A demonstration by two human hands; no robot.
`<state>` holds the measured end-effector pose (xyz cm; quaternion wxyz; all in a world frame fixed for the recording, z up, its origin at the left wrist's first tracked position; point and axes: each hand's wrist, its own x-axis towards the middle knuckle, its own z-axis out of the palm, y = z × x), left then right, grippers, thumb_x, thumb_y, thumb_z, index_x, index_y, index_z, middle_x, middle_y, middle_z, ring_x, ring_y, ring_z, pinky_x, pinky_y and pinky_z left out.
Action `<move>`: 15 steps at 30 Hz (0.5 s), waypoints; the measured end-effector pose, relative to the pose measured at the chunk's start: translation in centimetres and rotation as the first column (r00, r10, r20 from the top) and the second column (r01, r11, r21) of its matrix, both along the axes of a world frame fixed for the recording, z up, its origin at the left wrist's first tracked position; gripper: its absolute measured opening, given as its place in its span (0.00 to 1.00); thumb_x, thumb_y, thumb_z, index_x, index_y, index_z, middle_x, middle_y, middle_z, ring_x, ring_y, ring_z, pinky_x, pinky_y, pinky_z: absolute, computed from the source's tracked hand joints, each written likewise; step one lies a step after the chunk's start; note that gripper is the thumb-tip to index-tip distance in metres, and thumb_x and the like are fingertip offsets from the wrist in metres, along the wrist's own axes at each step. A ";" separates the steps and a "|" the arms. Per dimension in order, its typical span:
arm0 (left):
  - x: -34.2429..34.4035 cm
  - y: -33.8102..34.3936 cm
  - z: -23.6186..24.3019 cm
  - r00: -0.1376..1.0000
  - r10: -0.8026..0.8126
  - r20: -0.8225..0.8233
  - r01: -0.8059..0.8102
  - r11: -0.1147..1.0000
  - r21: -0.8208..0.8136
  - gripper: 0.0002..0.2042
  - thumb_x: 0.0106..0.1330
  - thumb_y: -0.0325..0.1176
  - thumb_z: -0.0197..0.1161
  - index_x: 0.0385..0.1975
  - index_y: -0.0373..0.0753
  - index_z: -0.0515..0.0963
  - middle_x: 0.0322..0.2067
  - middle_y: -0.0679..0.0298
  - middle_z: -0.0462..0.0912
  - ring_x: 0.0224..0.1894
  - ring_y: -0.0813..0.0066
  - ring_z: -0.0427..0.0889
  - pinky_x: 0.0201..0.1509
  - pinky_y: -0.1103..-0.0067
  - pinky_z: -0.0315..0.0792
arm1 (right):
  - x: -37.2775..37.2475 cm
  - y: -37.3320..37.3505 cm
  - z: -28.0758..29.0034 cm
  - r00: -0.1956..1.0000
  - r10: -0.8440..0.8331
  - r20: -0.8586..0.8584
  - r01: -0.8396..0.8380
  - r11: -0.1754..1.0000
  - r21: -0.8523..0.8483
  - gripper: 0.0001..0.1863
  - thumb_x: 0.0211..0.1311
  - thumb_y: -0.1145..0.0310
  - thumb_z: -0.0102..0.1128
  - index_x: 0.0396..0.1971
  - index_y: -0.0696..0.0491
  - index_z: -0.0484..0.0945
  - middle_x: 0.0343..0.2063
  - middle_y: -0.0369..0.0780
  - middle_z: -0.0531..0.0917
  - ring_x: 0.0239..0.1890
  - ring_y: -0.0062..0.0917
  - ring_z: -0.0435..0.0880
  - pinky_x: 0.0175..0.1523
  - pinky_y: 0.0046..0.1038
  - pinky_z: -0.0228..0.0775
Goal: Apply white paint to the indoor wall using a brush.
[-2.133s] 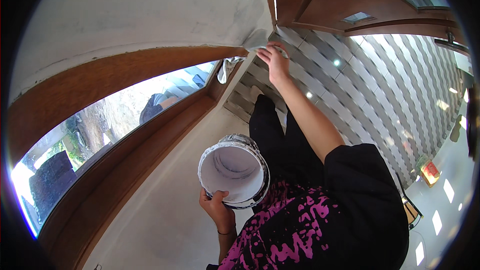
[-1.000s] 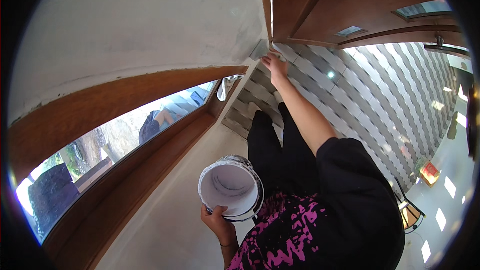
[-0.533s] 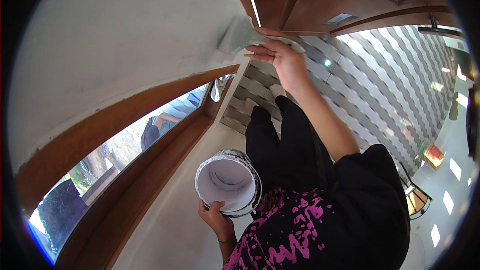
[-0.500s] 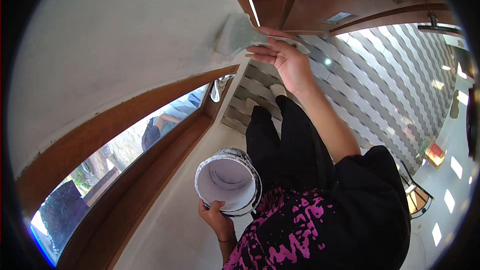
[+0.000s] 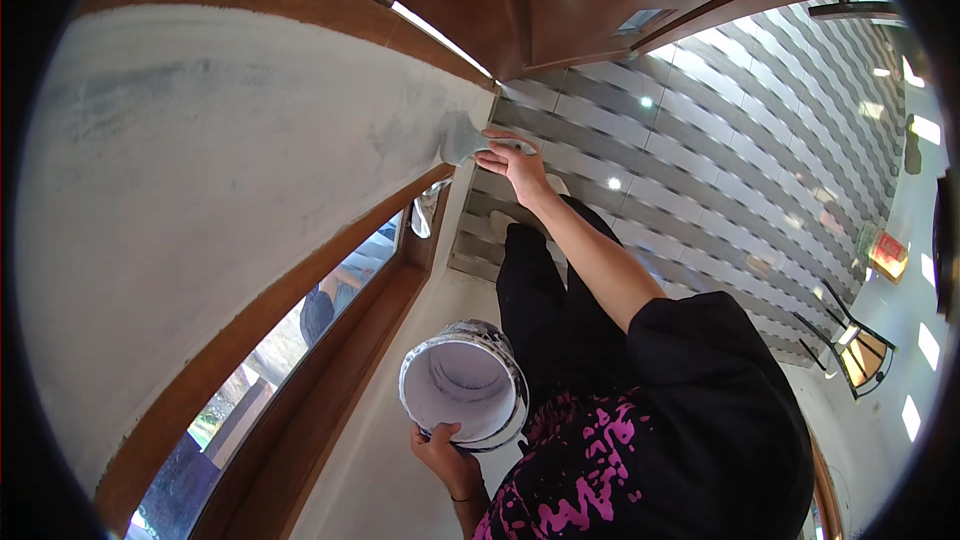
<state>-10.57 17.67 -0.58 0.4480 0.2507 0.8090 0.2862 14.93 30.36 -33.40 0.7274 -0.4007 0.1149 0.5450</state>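
Observation:
My left hand [image 5: 447,457] grips the rim of a white, smeared bucket [image 5: 510,380], thumb inside and fingers beneath. The bucket tilts so its mouth shows; its inside is coated white. With my arm stretched forward, my right hand [image 5: 517,168] is closed on a wide, pale grey-green scraper [image 5: 461,140]. The scraper's blade lies against the white wall [image 5: 240,130], near the end of the wall beside the door. Grey, damp-looking patches mark the wall around the blade. Part of the scraper's handle is hidden by my fingers.
A wooden-framed window [image 5: 330,315] runs below the wall patch, with a white cloth [image 5: 425,210] hanging at its far end. A brown wooden door [image 5: 600,0] stands ahead. Patterned tiles [image 5: 700,170] cover the floor. At the right are a chair [image 5: 862,355] and a container [image 5: 887,255].
My view has shifted, showing more wall and the wooden frame above it. My right hand and the scraper look farther off, against the wall. My left hand still holds the bucket.

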 end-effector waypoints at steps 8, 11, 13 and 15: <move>0.3 -0.2 -0.4 1.000 -0.003 -0.007 0.003 1.000 -0.018 0.19 0.42 0.22 0.54 0.39 0.28 0.75 0.35 0.61 0.79 0.38 0.68 0.78 0.47 0.78 0.70 | 2.0 4.5 -3.5 0.987 -0.027 0.156 0.061 0.974 -0.217 0.12 0.63 0.81 0.53 0.44 0.61 0.80 0.37 0.46 0.83 0.39 0.29 0.86 0.48 0.27 0.82; 0.3 -0.2 -0.4 1.000 0.010 -0.012 -0.010 1.000 -0.011 0.19 0.42 0.22 0.54 0.39 0.28 0.75 0.35 0.61 0.79 0.38 0.69 0.77 0.47 0.79 0.70 | 0.9 5.5 -0.2 0.979 0.008 0.203 0.038 0.974 -0.222 0.12 0.61 0.82 0.53 0.43 0.62 0.80 0.36 0.45 0.83 0.38 0.28 0.86 0.48 0.27 0.82; 0.3 -0.1 -0.3 1.000 0.013 -0.001 -0.013 1.000 -0.013 0.19 0.43 0.22 0.54 0.39 0.28 0.75 0.35 0.61 0.79 0.38 0.69 0.77 0.47 0.79 0.69 | 0.9 4.7 2.7 0.973 -0.023 0.228 0.059 0.987 -0.150 0.12 0.60 0.83 0.53 0.42 0.62 0.80 0.35 0.44 0.82 0.37 0.28 0.86 0.48 0.27 0.82; 0.4 -0.3 -0.4 1.000 0.015 0.010 -0.014 1.000 -0.018 0.19 0.43 0.22 0.53 0.39 0.28 0.75 0.35 0.61 0.79 0.38 0.69 0.77 0.48 0.79 0.69 | 0.9 3.8 6.1 0.966 -0.057 0.251 0.079 0.994 -0.080 0.12 0.60 0.83 0.52 0.42 0.63 0.80 0.34 0.44 0.82 0.36 0.28 0.86 0.48 0.27 0.82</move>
